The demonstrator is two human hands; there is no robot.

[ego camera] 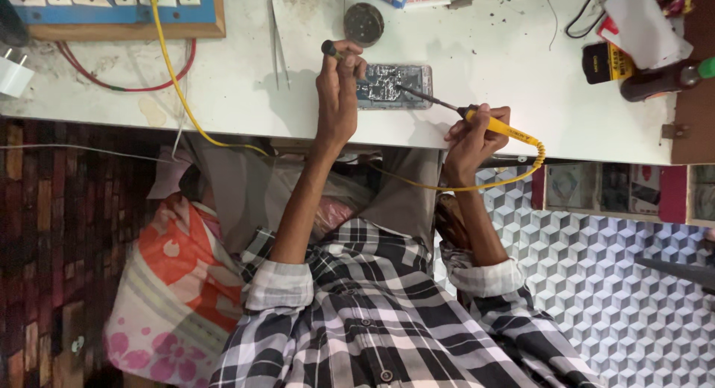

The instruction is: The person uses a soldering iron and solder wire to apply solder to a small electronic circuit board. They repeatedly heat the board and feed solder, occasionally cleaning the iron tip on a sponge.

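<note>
An opened phone (393,85) with its inner board showing lies on the white worktable (484,68). My left hand (337,90) rests at the phone's left end and grips a small dark-handled tool (332,51) whose tip is hidden by my fingers. My right hand (477,135) holds a yellow-handled soldering iron (497,126); its dark metal tip reaches left onto the phone's board. The iron's yellow cord (447,187) loops below the table edge.
Metal tweezers (277,42) and a round dark tin (363,23) lie beyond the phone. A blue switchboard in a wooden frame (112,12) sits far left with a yellow cable (173,75) and red wires. A dark bottle (659,81) and a black-yellow packet (605,62) stand right.
</note>
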